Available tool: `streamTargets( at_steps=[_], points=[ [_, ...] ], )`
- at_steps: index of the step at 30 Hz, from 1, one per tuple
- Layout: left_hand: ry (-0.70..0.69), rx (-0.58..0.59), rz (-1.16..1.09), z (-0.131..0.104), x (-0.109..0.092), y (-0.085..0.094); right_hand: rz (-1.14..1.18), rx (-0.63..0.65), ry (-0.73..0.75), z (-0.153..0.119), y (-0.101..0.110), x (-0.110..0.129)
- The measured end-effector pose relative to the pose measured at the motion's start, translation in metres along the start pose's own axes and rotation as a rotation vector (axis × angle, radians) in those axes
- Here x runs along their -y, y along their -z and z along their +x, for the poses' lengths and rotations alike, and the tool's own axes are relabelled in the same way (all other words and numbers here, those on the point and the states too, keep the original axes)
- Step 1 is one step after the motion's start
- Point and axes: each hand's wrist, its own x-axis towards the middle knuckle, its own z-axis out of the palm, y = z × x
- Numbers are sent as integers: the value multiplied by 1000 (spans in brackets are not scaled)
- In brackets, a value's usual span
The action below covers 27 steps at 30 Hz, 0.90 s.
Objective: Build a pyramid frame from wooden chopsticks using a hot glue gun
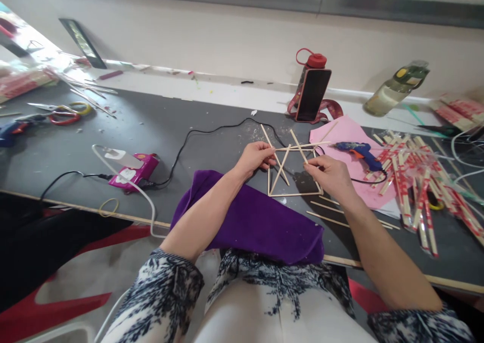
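A frame of thin wooden sticks [295, 195] stands on the grey table, with a square outline and slanting sticks above it. My left hand [257, 159] is closed at the frame's upper left, its fingers pinching a slanting stick. At the right, my right hand [328, 174] pinches the lower end of another slanting stick [298, 145] near the frame's right side. Several loose sticks [328, 219] lie below the right hand. A blue glue gun [359, 154] rests on pink paper [365, 184] right of the frame. Beneath my left forearm is a folded purple cloth [257, 222].
Wrapped chopsticks [423, 181] are heaped at the right. A phone [313, 96] leans on a red-capped bottle [316, 59]; another bottle [395, 88] stands behind. At the left are a pink power strip [139, 174], a black cable [185, 141], scissors [64, 113] and another glue gun [15, 130].
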Motion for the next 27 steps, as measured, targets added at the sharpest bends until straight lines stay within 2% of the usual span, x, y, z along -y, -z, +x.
streamTargets(
  at_steps=[17, 27],
  points=[
    [34, 11, -67, -1, -3, 0, -1, -2, 12, 0, -2, -2],
    [35, 32, 25, -3, -2, -3, 0, -11, 14, 0, -5, -3]
  ],
)
